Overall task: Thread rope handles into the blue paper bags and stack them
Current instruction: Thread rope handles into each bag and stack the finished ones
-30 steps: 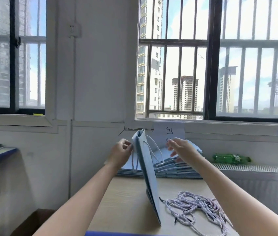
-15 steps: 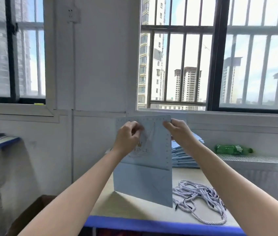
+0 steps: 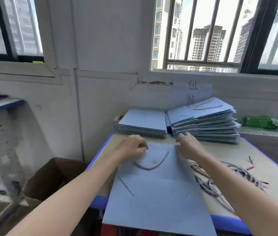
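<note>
flat matte blue paper bag [image 3: 158, 189] under both hands, twisted rope handle [image 3: 151, 162] curving between; left hand [image 3: 131, 148] fingers curled at top edge, right hand [image 3: 188, 144] fingers straight, pressing.

The table [image 3: 269, 169] has a pale wooden top with a blue rim. A flat blue paper bag [image 3: 158, 193] lies on its near left part and overhangs the near edge, with a loose heap of rope handles [image 3: 228, 178] just to its right. Along the far edge sit two stacks of blue bags, a low stack [image 3: 143, 123] at the left corner and a taller stack [image 3: 204, 123] beside it.
</note>
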Demonstrator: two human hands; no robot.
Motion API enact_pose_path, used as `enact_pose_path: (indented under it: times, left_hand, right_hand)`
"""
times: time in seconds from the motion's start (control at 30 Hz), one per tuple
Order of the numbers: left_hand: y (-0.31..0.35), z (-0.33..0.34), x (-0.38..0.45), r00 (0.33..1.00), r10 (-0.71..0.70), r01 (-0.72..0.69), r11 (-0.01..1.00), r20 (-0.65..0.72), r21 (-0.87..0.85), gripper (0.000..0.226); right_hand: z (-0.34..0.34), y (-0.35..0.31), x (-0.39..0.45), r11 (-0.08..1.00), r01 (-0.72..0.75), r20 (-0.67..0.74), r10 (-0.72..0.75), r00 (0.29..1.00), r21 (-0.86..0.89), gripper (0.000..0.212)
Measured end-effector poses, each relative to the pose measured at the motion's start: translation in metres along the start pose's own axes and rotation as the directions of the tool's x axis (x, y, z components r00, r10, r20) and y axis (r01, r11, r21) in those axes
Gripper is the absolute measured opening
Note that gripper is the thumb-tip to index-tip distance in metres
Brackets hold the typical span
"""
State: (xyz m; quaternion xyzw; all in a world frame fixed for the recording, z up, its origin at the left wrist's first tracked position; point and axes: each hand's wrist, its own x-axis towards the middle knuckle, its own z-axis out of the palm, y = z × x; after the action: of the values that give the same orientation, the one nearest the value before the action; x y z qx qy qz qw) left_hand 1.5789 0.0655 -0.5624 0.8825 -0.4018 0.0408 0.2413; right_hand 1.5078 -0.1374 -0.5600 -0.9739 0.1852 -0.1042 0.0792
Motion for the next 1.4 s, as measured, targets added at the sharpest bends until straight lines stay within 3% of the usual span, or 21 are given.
enact_pose_path:
  times: [0.13,0.23,0.3,0.4,0.53,0.7,0.8,0.87,0.97,1.07,1.17,1.23,1.3,1.4]
  left_hand:
    - [-0.008,-0.004,0.04,0.994,-0.05,0.05,0.999,-0.092,-0.007,0.027]
    - [-0.019,0.025,0.051,0.988,-0.126,0.106,0.974,0.091,0.201,0.052]
    - [-0.024,0.043,0.05,0.968,-0.162,0.095,0.944,0.191,0.316,0.054]
    - [-0.025,0.044,0.05,0.962,-0.157,0.089,0.954,0.225,0.285,0.054]
    - [-0.029,0.045,0.051,0.972,-0.143,0.099,0.97,0.188,0.223,0.053]
    - [-0.031,0.036,0.05,0.99,-0.141,0.141,0.975,-0.012,0.171,0.052]
    - [-0.037,0.044,0.046,0.967,-0.19,0.14,0.953,0.17,0.27,0.063]
    - [-0.039,0.047,0.044,0.957,-0.189,0.126,0.954,0.219,0.271,0.066]
    - [-0.037,0.04,0.041,0.974,-0.108,0.066,0.977,0.2,0.203,0.079]
    - [-0.035,0.029,0.034,0.982,-0.062,0.072,0.996,0.18,-0.047,0.098]
    - [-0.037,0.025,0.034,0.986,-0.06,0.091,0.974,0.154,-0.206,0.072]
    - [-0.034,0.018,0.039,0.986,-0.054,0.086,0.975,0.159,-0.205,0.047]
    - [-0.029,0.007,0.052,0.996,0.004,0.0,0.999,0.086,-0.044,0.035]
    - [-0.008,-0.014,0.082,0.955,0.188,-0.137,0.966,-0.229,0.221,0.032]
  right_hand:
    - [-0.003,-0.029,0.029,0.955,0.296,0.001,-0.296,0.955,0.028,0.033]
    - [0.023,-0.041,0.035,0.918,0.396,0.157,-0.396,0.905,0.03,0.045]
    - [0.044,-0.037,0.033,0.911,0.412,0.295,-0.39,0.872,-0.013,0.052]
    - [0.049,-0.031,0.033,0.9,0.434,0.338,-0.397,0.853,-0.038,0.054]
    - [0.048,-0.032,0.034,0.911,0.405,0.256,-0.411,0.875,0.078,0.05]
    - [0.03,-0.013,0.029,0.898,0.346,0.068,-0.376,0.924,0.271,0.045]
    - [0.037,0.003,0.028,0.931,0.364,0.28,-0.357,0.891,0.028,0.056]
    - [0.041,0.003,0.028,0.934,0.357,0.327,-0.333,0.884,-0.016,0.059]
    - [0.04,0.0,0.028,0.941,0.337,0.259,-0.336,0.906,0.042,0.055]
    - [0.035,0.0,0.026,0.943,0.317,0.179,-0.33,0.927,0.101,0.048]
    - [0.029,-0.003,0.021,0.941,0.321,0.169,-0.335,0.927,0.105,0.047]
    - [0.022,-0.005,0.019,0.944,0.31,0.202,-0.327,0.923,0.116,0.045]
    - [0.007,-0.007,0.018,0.949,0.293,0.234,-0.314,0.92,0.12,0.036]
    - [-0.033,-0.007,0.027,0.946,0.325,0.109,-0.323,0.94,0.002,0.041]
